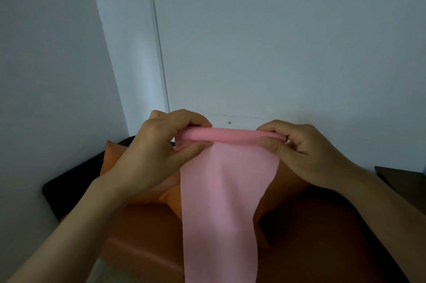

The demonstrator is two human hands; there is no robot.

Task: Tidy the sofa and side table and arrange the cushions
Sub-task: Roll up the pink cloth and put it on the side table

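both hands (232, 151) pinch the pink cloth's (221, 202) rolled top edge.

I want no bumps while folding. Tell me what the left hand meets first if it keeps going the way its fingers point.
The left hand points right along the rolled pink cloth; it would probably meet the right hand first, though depth is unclear.
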